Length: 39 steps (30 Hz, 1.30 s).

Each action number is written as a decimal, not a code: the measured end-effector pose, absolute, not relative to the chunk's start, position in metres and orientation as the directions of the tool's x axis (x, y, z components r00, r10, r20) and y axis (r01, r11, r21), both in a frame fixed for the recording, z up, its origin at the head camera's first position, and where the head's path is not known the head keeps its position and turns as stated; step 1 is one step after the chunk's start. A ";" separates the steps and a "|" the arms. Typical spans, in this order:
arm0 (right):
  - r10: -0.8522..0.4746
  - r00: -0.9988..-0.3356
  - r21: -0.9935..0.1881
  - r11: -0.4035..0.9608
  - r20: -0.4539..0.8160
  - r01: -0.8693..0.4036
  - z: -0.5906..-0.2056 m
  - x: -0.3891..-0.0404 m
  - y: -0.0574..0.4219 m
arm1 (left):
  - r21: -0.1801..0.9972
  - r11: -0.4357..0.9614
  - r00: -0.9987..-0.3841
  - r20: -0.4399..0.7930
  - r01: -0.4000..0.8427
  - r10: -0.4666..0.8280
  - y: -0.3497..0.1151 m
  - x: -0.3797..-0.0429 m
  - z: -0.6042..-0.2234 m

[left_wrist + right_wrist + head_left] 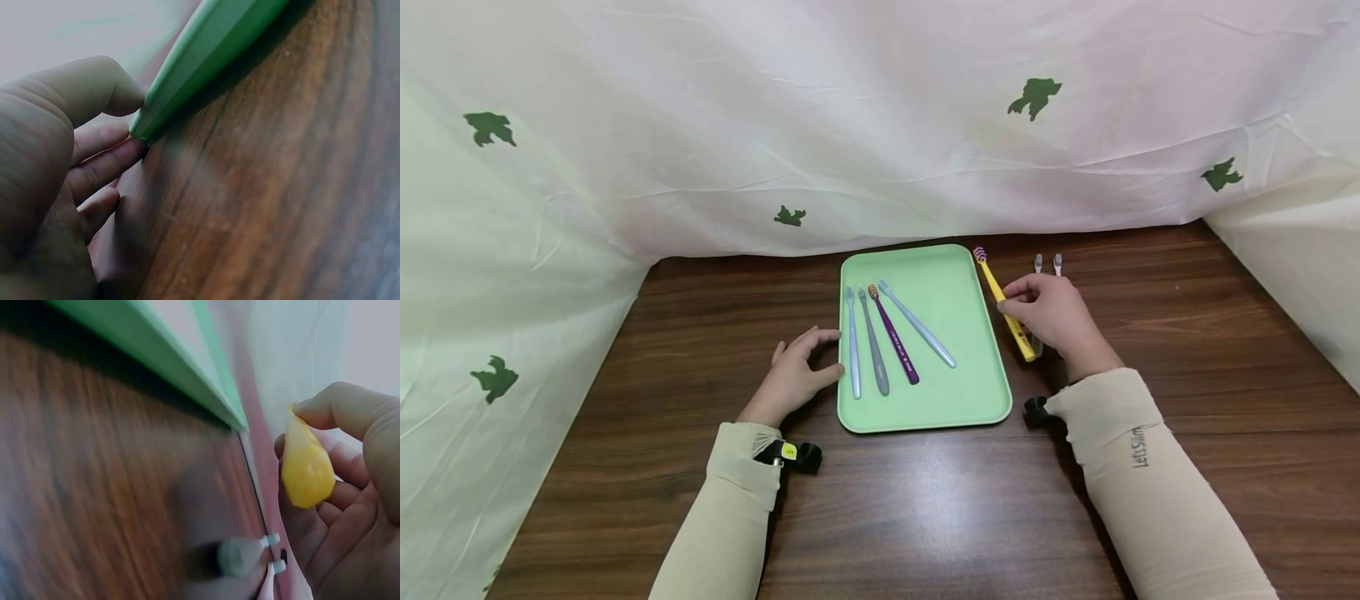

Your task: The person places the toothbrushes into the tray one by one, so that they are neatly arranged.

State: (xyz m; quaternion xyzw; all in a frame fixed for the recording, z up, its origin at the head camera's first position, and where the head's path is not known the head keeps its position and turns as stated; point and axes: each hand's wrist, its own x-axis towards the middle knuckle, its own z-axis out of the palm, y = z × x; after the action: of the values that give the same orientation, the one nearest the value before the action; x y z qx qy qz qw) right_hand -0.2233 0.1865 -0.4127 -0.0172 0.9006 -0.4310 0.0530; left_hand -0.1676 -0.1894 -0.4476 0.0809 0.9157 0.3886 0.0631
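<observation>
My right hand (1051, 315) pinches a yellow toothbrush (1017, 329) with purple bristles between thumb and fingers. The brush slants beside the right edge of a light green tray (970, 400), its head toward the back; its blunt handle end (307, 478) faces the right wrist camera. My left hand (797, 371) touches the tray's left edge with thumb and fingertips spread along it. On the tray lie a light blue toothbrush (853, 350), a grey one (874, 346), a purple one (895, 337) with orange bristles and another pale blue one (921, 327).
Two toothbrush heads, one left (1038, 263) and one right (1057, 264), show beyond my right hand, which hides most of their handles. Everything stands on a dark wooden table (910, 517). A white cloth (880, 125) with green bird shapes hangs behind and at both sides.
</observation>
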 end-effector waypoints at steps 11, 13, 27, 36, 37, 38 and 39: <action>-0.150 -0.988 -0.795 0.605 -0.047 -0.054 -0.415 -0.223 0.163 | 0.722 0.684 -0.977 -0.052 0.106 0.205 -0.190 -0.166 -0.446; -0.163 -0.985 -0.809 0.585 -0.058 -0.049 -0.417 -0.223 0.159 | 0.722 0.685 -0.977 -0.057 0.100 0.203 -0.191 -0.166 -0.445; -0.220 -0.967 -0.852 0.523 -0.132 -0.002 -0.418 -0.223 0.148 | 0.722 0.685 -0.975 -0.068 0.097 0.210 -0.190 -0.167 -0.445; -0.216 -0.962 -0.791 0.612 -0.165 -0.002 -0.425 -0.224 0.141 | 0.726 0.681 -0.976 -0.069 0.092 0.205 -0.189 -0.167 -0.445; -0.215 -0.963 -0.782 0.623 -0.163 -0.007 -0.426 -0.223 0.140 | 0.727 0.680 -0.976 -0.069 0.092 0.205 -0.189 -0.167 -0.445; -0.214 -0.964 -0.773 0.634 -0.161 -0.012 -0.426 -0.223 0.139 | 0.729 0.679 -0.976 -0.068 0.092 0.206 -0.189 -0.167 -0.445; -0.213 -0.964 -0.764 0.645 -0.157 -0.018 -0.426 -0.223 0.138 | 0.730 0.677 -0.976 -0.067 0.093 0.206 -0.189 -0.167 -0.445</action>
State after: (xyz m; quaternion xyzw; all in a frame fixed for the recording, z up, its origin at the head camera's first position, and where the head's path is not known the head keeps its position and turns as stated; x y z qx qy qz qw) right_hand -0.2231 0.1381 -0.4265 -0.0640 0.8995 -0.4161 0.1171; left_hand -0.1669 -0.1891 -0.4446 0.0819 0.9130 0.3932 0.0719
